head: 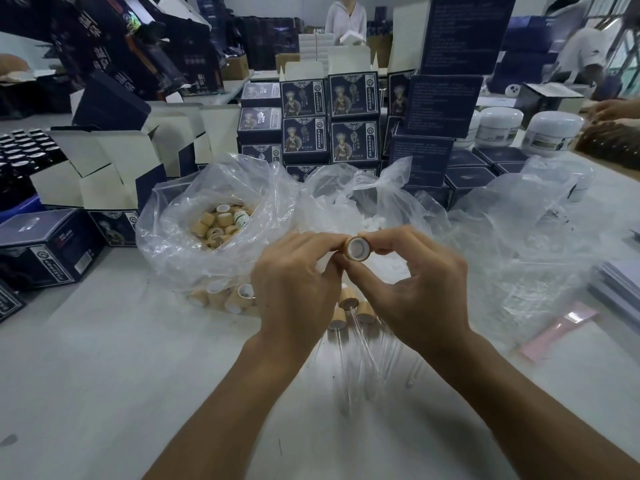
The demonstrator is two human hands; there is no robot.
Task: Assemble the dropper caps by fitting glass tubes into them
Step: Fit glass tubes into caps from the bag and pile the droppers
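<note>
**One cap held up between both my hands**

I hold a single bamboo-coloured dropper cap (pixel 357 248) above the counter (pixel 104 375), its open end turned toward me so the pale inside shows. My right hand (pixel 412 289) pinches it between thumb and forefinger, the other fingers curled below. My left hand (pixel 298 289) meets it from the other side, its fingertips curled in against the cap's edge and pinching it too.

Beneath my hands, on the counter, lie several finished caps (pixel 348 303) with glass tubes (pixel 360 344) already fitted, the tubes pointing toward me. More clear tubes are spread beside them, hard to count since they blur into the white surface.

To the left, just beyond my left hand, an open clear plastic bag (pixel 194 237) holds a heap of loose caps (pixel 221 225). A second crumpled bag (pixel 363 199) sits behind my hands with small white pieces inside; I cannot tell what they are. Dark blue printed boxes (pixel 329 119) are stacked behind the bags, with white jars (pixel 550 129) to the right and a pink strip (pixel 557 330) lying on the counter near my right arm.
</note>
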